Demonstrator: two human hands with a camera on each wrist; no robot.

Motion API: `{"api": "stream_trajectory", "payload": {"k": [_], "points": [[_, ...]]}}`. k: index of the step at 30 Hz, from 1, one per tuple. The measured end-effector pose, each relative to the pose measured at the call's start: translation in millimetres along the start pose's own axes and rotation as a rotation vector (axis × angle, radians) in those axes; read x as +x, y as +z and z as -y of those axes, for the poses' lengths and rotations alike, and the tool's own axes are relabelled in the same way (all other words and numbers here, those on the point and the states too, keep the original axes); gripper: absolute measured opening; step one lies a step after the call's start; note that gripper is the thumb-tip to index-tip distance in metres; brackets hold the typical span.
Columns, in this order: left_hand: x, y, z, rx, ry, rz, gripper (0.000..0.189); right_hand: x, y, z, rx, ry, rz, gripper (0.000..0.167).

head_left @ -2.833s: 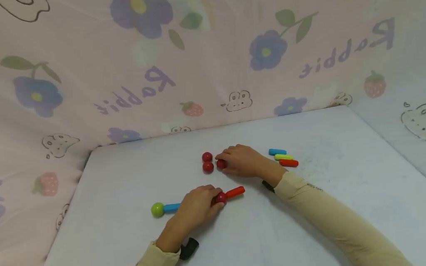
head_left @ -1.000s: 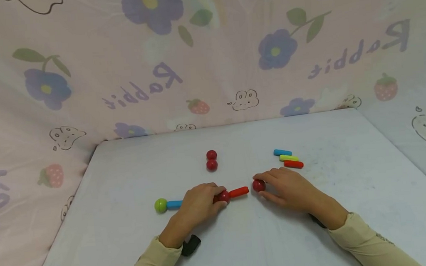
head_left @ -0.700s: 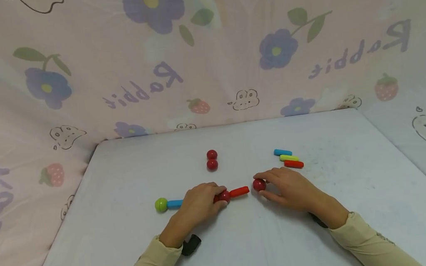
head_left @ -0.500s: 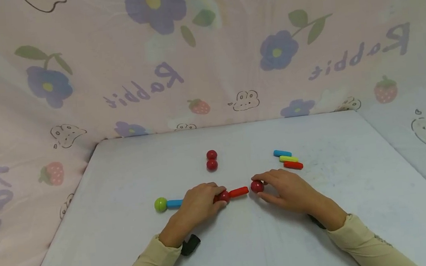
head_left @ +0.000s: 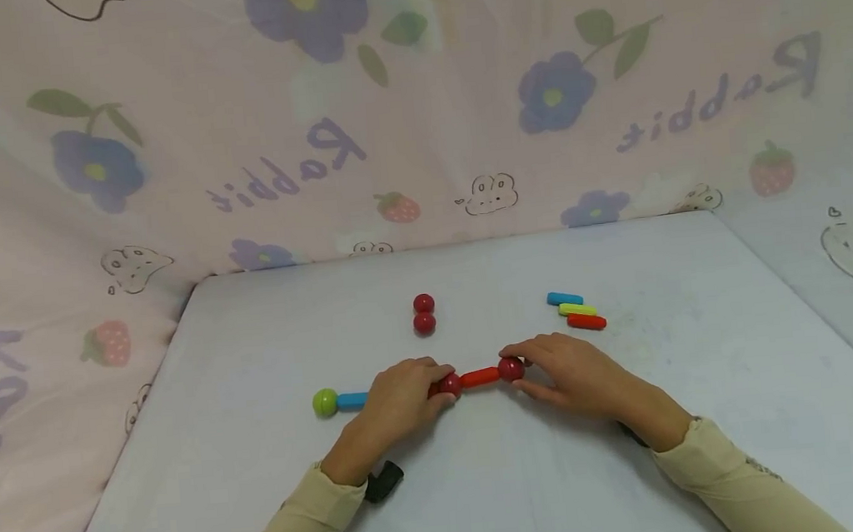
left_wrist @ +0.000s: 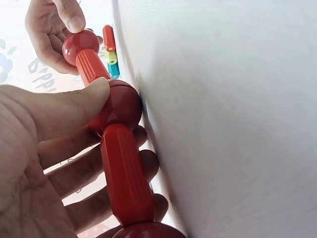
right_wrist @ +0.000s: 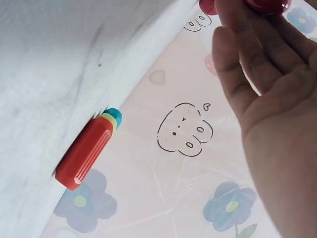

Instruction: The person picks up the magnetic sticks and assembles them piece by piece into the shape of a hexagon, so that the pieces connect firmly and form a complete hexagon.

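Observation:
My left hand [head_left: 399,397] pinches a dark red ball [left_wrist: 121,106] in the middle of a chain of toy rods and balls on the table. In the left wrist view a red rod [left_wrist: 126,173] runs from that ball back to another red ball [left_wrist: 151,232] under the palm. The chain's left end shows a blue rod [head_left: 352,401] and a green ball [head_left: 324,403]. On the right, my right hand [head_left: 581,375] pinches a red ball [head_left: 511,369] between thumb and fingers. This ball touches the free end of an orange-red rod [head_left: 479,377].
Two loose red balls, a far one [head_left: 424,303] and a near one [head_left: 424,324], sit behind the chain. Blue [head_left: 564,298], yellow [head_left: 577,310] and red [head_left: 586,321] rods lie side by side beyond my right hand. A patterned cloth [head_left: 430,115] rises behind the white table [head_left: 252,338].
My right hand picked a red ball from beside the loose two, brought it right and toward me, then moved it left against the rod's end. My left hand keeps its hold on the chain.

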State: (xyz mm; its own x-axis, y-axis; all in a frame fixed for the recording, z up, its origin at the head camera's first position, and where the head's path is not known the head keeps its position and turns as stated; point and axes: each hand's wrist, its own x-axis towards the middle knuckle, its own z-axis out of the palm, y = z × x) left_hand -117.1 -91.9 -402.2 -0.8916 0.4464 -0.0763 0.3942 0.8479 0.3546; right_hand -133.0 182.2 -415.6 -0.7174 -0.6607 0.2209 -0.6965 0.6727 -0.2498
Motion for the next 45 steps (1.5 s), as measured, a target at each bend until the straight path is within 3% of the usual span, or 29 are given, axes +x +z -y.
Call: {"api": "stream_trajectory", "payload": {"k": [14, 22, 29, 34, 40, 45], "points": [[5.6, -1.8, 2.7, -0.001, 0.017, -0.027, 0.042, 3.0, 2, -4, -0.059, 0.052, 0.105, 0.042], [6.9, -5.2, 10.0, 0.013, 0.044, -0.064, 0.043, 5.3, 1, -4, -0.108, 0.048, 0.102, 0.044], [7.1, -10.5, 17.9, 0.104, 0.033, -0.114, 0.035, 4.0, 2, -7, -0.129, 0.07, 0.076, 0.043], [8.0, -7.8, 17.8, 0.115, 0.046, -0.124, 0.033, 1.4, 2, -7, -0.121, 0.062, 0.068, 0.043], [9.6, -2.6, 9.2, 0.051, 0.061, -0.1, 0.047, 0.8, 3, -7, -0.12, 0.067, 0.086, 0.043], [6.2, 1.6, 3.9, 0.064, 0.14, -0.068, 0.049, 1.0, 4, -8, -0.106, 0.061, 0.107, 0.044]]}}
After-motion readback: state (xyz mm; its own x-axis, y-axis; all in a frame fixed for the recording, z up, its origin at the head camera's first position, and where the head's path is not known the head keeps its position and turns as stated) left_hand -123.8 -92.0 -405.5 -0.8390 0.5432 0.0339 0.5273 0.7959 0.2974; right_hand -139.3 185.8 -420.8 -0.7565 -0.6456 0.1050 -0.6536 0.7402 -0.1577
